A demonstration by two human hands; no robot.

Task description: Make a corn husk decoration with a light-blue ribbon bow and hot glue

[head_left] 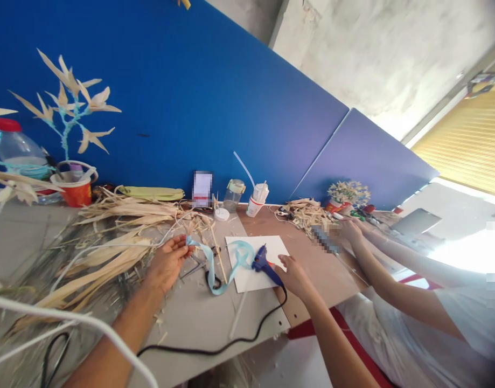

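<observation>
My left hand (175,260) is closed in a pinch on the end of a light blue ribbon (211,269). From there the ribbon hangs in a loop to the right, and its coil lies on a white sheet (247,283). On that sheet rests a blue hot glue gun (262,260), its black cord running down and left across the table. My right hand (294,276) is at the glue gun's handle with thumb and fingers apart; whether it touches the handle is hard to see. Scissors (213,279) with black handles lie partly under the ribbon.
Dry corn husks (130,215) cover the table's left. A red cup (76,193) holds a husk-flower stem beside a plastic bottle (19,145). A phone (202,188), jar (233,195) and white cup (255,206) stand along the blue partition (170,108). A co-worker's hands (352,233) are at right.
</observation>
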